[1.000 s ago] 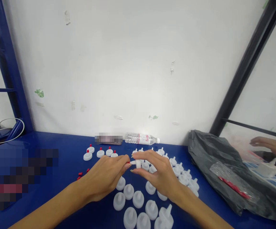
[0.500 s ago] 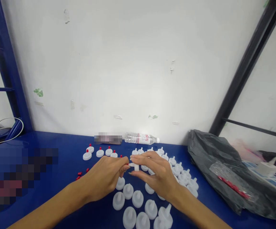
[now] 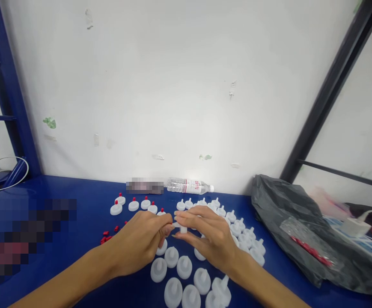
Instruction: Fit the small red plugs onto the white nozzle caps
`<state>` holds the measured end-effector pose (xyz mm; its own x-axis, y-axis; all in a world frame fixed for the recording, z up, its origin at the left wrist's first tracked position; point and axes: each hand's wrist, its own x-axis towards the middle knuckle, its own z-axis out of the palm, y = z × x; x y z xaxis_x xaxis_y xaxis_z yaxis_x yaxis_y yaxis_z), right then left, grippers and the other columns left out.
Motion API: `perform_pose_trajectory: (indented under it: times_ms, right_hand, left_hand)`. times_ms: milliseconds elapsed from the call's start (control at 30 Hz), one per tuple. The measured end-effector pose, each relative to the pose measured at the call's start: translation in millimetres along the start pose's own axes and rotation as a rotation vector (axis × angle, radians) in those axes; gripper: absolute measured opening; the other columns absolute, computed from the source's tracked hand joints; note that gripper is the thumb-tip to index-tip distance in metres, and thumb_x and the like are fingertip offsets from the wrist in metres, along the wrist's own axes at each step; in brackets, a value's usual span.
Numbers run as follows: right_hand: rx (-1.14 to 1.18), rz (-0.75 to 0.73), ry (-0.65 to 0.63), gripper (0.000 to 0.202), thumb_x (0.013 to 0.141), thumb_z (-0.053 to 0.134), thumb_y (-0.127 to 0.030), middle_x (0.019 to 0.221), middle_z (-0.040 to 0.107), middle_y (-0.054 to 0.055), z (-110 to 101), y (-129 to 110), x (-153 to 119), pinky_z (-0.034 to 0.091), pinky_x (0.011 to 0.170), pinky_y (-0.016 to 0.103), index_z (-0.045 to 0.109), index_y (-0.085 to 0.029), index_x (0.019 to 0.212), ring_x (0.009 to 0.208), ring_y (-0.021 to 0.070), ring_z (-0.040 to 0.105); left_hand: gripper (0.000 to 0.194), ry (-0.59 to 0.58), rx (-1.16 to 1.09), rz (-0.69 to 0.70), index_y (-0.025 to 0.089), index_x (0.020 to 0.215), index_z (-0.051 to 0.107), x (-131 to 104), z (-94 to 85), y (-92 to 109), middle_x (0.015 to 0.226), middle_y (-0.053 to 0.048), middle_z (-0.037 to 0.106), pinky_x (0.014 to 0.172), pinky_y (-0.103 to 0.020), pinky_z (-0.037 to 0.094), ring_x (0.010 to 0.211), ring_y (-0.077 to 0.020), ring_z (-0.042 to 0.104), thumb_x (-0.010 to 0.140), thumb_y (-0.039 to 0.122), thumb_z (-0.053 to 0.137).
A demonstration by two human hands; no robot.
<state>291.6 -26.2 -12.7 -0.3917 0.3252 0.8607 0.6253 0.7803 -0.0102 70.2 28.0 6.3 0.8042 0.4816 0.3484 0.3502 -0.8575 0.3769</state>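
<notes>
My right hand (image 3: 214, 235) grips a white nozzle cap (image 3: 183, 229) between thumb and fingers, its spout pointing left. Against that spout, my left hand (image 3: 141, 237) pinches a small red tip cap (image 3: 172, 223), mostly hidden by the fingers. Several white nozzle caps without red tips (image 3: 185, 267) stand on the blue table below and to the right of my hands. Beyond my left hand are several white caps fitted with red tips (image 3: 133, 204). Loose red tip caps (image 3: 106, 237) lie left of my left wrist, partly covered by the forearm.
A clear plastic bottle (image 3: 186, 186) lies along the wall at the back of the blue table (image 3: 60, 188). At right, a dark plastic bag (image 3: 275, 205) carries a clear packet of red pieces (image 3: 312, 250). A white charger (image 3: 354, 226) sits farther right.
Both hands stay together in nearly the same place, with the white nozzle cap turned slightly between them. The whole view has shifted a little.
</notes>
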Motion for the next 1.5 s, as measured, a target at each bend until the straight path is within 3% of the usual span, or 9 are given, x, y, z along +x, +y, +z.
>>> perform_pose_trajectory:
  times_ms: [133, 300, 467, 700, 800, 967, 1200, 1300, 1500]
  right_hand:
    - [0.019, -0.022, 0.007, 0.044, 0.092, 0.076, -0.021, 0.114, 0.079, 0.005, 0, -1, -1, 0.061, 0.087, 0.038, 0.061, -0.027, 0.133, 0.098, 0.0212, 0.074]
    - [0.022, 0.094, -0.006, 0.042, 0.092, 0.076, -0.027, 0.118, 0.077, 0.005, 0, -5, 4, 0.059, 0.09, 0.037, 0.061, -0.028, 0.131, 0.101, 0.0213, 0.073]
    - [-0.121, 0.204, -0.122, 0.041, 0.101, 0.063, -0.027, 0.124, 0.072, 0.009, -5, -9, 9, 0.054, 0.095, 0.042, 0.051, -0.024, 0.141, 0.107, 0.0239, 0.07]
    - [-0.147, 0.281, -0.176, 0.034, 0.1, 0.056, -0.016, 0.124, 0.07, 0.006, -7, -1, 7, 0.05, 0.097, 0.045, 0.054, -0.025, 0.133, 0.113, 0.0244, 0.065]
    - [-0.131, 0.286, -0.199, 0.033, 0.1, 0.056, -0.015, 0.123, 0.07, 0.006, -6, 0, 7, 0.05, 0.098, 0.045, 0.055, -0.025, 0.131, 0.113, 0.0245, 0.064]
    - [-0.111, 0.291, -0.226, 0.031, 0.1, 0.055, -0.014, 0.123, 0.07, 0.005, -5, -3, 8, 0.048, 0.099, 0.044, 0.057, -0.025, 0.129, 0.112, 0.0236, 0.064]
    - [-0.107, 0.23, -0.261, 0.019, 0.101, 0.053, -0.014, 0.106, 0.074, 0.005, -6, 0, 6, 0.044, 0.1, 0.045, 0.064, -0.022, 0.114, 0.1, 0.0219, 0.066]
    - [-0.068, 0.19, -0.302, 0.017, 0.102, 0.053, -0.016, 0.099, 0.075, 0.002, -8, -2, 8, 0.038, 0.108, 0.046, 0.066, -0.021, 0.113, 0.089, 0.0181, 0.068]
    - [0.138, 0.187, -0.579, 0.025, 0.107, 0.052, -0.032, 0.13, 0.072, 0.002, -16, -17, 17, 0.032, 0.114, 0.039, 0.068, -0.026, 0.125, 0.12, 0.0182, 0.063]
  left_hand:
    - [0.038, -0.004, -0.022, -0.003, 0.022, 0.082, 0.056, -1, -2.4, 6, 0.066, 0.001, 0.067, 0.062, -0.03, 0.039, 0.058, -0.0149, 0.058, 0.106, 0.029, 0.026]
    - [0.04, 0.031, 0.123, 0.021, 0.021, 0.082, 0.06, 3, -13.1, 4, 0.071, 0.0, 0.069, 0.061, -0.031, 0.038, 0.061, -0.0161, 0.061, 0.106, 0.03, 0.029]
    - [0.033, 0.128, 0.417, -0.02, 0.024, 0.114, 0.068, 8, -30.3, -22, 0.102, -0.004, 0.074, 0.068, -0.031, 0.043, 0.087, -0.0218, 0.071, 0.108, 0.034, 0.037]
    - [0.03, -0.1, 0.724, -0.129, 0.024, 0.103, 0.07, 7, -38.5, -58, 0.099, -0.006, 0.072, 0.058, -0.032, 0.038, 0.082, -0.0253, 0.071, 0.098, 0.01, 0.043]
    - [0.033, -0.131, 0.752, -0.15, 0.021, 0.089, 0.069, 5, -36.6, -65, 0.091, -0.008, 0.072, 0.056, -0.033, 0.036, 0.076, -0.0273, 0.071, 0.088, 0.0, 0.043]
    - [0.04, -0.161, 0.78, -0.191, 0.018, 0.089, 0.069, 3, -33.4, -71, 0.092, -0.011, 0.073, 0.059, -0.034, 0.04, 0.081, -0.0299, 0.073, 0.077, -0.008, 0.041]
    - [0.043, -0.134, 0.747, -0.221, 0.019, 0.116, 0.065, 6, -33.6, -66, 0.111, -0.013, 0.073, 0.064, -0.037, 0.044, 0.093, -0.0326, 0.073, 0.088, -0.002, 0.04]
    - [0.032, -0.115, 0.705, -0.234, 0.02, 0.109, 0.066, 7, -39.4, -59, 0.111, -0.012, 0.073, 0.064, -0.036, 0.042, 0.093, -0.0317, 0.072, 0.094, 0.007, 0.04]
    - [0.02, -0.177, 0.549, -0.296, 0.025, 0.088, 0.07, 4, -46.2, -51, 0.088, -0.004, 0.078, 0.066, -0.033, 0.043, 0.082, -0.025, 0.073, 0.092, 0.022, 0.051]
